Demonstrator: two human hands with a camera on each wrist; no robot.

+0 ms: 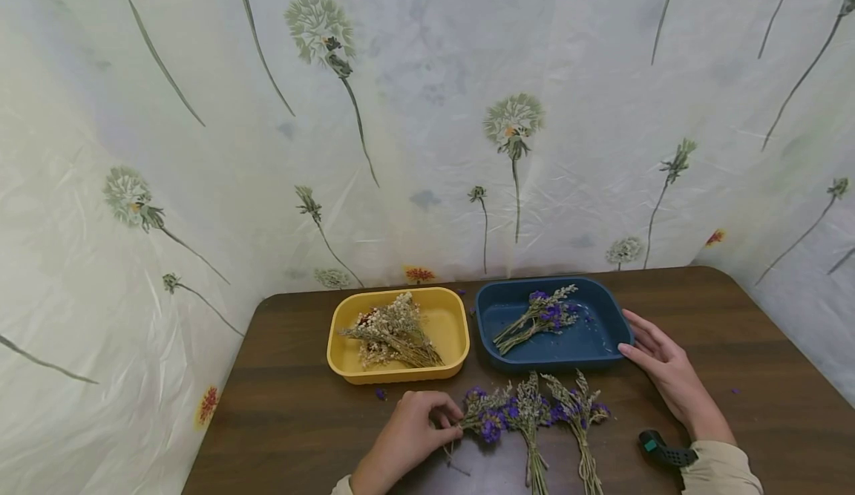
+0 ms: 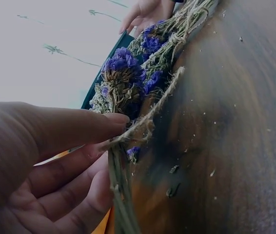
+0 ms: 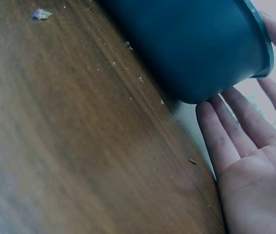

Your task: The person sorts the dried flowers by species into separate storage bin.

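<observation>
My left hand pinches a bundle of dried purple flowers between thumb and fingers, just below the blooms. A twine tie circles its stems, one frayed end sticking out beside my thumb. Two more tied purple bundles, a middle one and a right one, lie alongside on the table. My right hand touches the right end of a blue tray, its fingers extended along the outer wall and the thumb at the near corner. Inside that tray rest purple dried flowers.
Left of the blue tray stands a yellow tray holding pale dried flowers. Small petals and plant crumbs dot the brown wooden table. Behind the table's far edge hangs a dandelion-print sheet. A black band sits at my right wrist.
</observation>
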